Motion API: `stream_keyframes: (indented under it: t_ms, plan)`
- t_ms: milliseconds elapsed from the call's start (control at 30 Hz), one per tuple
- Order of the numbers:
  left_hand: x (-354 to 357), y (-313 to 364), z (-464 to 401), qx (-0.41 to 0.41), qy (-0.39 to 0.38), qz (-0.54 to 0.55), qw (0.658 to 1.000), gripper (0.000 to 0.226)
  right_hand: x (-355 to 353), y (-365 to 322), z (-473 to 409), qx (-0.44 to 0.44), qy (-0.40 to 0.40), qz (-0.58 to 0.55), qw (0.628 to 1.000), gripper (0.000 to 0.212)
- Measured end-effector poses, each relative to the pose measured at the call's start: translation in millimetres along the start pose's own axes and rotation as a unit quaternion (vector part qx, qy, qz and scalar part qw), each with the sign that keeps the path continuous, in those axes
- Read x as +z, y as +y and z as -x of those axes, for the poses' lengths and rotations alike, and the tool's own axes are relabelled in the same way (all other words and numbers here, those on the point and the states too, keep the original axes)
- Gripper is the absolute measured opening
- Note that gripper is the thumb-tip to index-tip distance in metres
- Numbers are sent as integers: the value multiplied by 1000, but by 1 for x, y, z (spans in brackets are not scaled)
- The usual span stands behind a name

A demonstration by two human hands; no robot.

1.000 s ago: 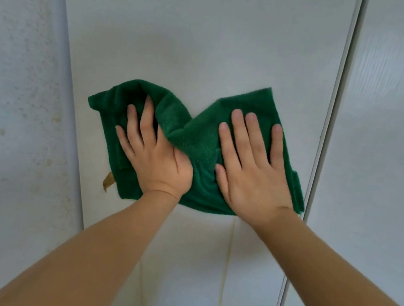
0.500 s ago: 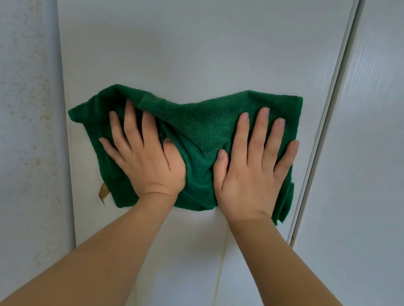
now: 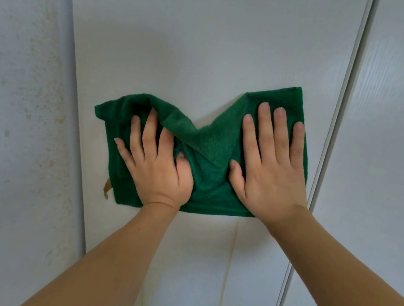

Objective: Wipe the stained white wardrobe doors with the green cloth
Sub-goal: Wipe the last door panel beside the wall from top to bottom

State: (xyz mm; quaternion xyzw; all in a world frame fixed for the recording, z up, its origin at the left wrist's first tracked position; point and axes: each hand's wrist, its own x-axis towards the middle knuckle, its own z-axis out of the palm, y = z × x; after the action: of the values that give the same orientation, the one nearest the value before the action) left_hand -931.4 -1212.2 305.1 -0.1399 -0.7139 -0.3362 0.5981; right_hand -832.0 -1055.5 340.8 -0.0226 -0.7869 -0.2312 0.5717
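Note:
A dark green cloth (image 3: pixel 209 151) lies bunched against the middle white wardrobe door (image 3: pixel 203 31). My left hand (image 3: pixel 158 164) presses flat on the cloth's left half, fingers straight and spread. My right hand (image 3: pixel 270 170) presses flat on the right half, near the door's right edge. A fold of cloth rises between the two hands. A small tan tag (image 3: pixel 107 187) hangs from the cloth's lower left corner. Faint yellowish drip streaks (image 3: pixel 226 278) run down the door below the cloth.
The left door (image 3: pixel 12 119) is speckled with brownish stains. The right door (image 3: pixel 396 160) stands beyond a vertical gap (image 3: pixel 331 148).
Both hands have slid the cloth to the right and slightly up across the middle door. The cloth's top edge has buckled into a V between the hands.

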Motion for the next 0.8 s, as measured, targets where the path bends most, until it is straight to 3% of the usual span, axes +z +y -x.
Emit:
stream_keyframes:
  t_ms: [100,200,367,433,533,600,667,733,800]
  plan:
    - [-1,0,1,-54,-1,6,999,54,2,-12,0,29,-5,8,1000,69]
    - [-1,-3,0,-26,-23,-11,999,54,2,-11,-1,23,-14,18,999,71]
    - [-7,-38,-1,238,-60,-44,968,48,7,-37,-2,3,-2,-2,1000,71]
    - [-9,-44,-7,276,-46,-27,960,45,10,-46,-1,2,0,-11,1000,71]
    - [-7,-46,-3,186,-27,-11,982,49,12,-48,2,10,5,-11,1000,71]
    - [-10,-47,2,1,-6,0,1000,60,11,-47,3,11,4,-16,1000,69]
    - [-12,-48,4,-174,22,29,984,70,11,-48,3,13,2,-17,1000,68]
    - [-13,-47,4,-209,28,30,977,73,11,-50,4,15,9,-15,1000,67]
    - [-11,-49,5,-172,9,3,985,71,12,-50,4,15,12,-16,1000,67]
